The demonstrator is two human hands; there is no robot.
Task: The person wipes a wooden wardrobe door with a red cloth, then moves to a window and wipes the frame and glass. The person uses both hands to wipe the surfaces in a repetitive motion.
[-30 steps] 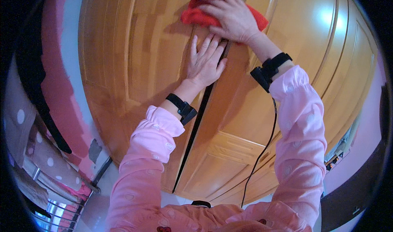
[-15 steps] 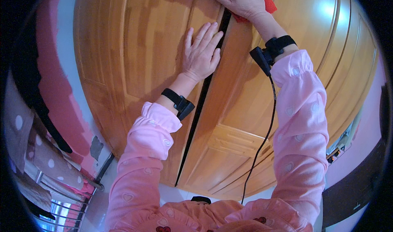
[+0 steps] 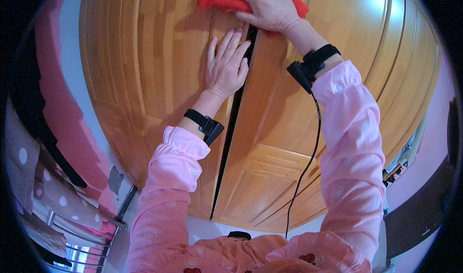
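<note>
The red cloth (image 3: 219, 1) is at twelve o'clock in the view, against the wooden doors and across the dark gap (image 3: 230, 128) between them. The right hand (image 3: 267, 8) lies over it, holding it beneath palm and fingers and hiding its middle. Just below, toward twelve from centre, the left hand (image 3: 225, 70) rests flat on the left door (image 3: 169, 75), fingers a little spread, beside the gap.

A black wristband (image 3: 313, 66) with a block sits at two o'clock; from it a black cable (image 3: 308, 167) hangs toward five o'clock, crossing in front of the right door (image 3: 275, 133). The pink right sleeve (image 3: 349, 143) also covers part of that door.

Farther out, a pink-and-white wall (image 3: 72, 114) stands at nine o'clock, a polka-dot cloth (image 3: 62, 196) hangs at eight, a metal rack (image 3: 107, 249) at seven to eight, and a dark panel (image 3: 419, 225) stands at four.
</note>
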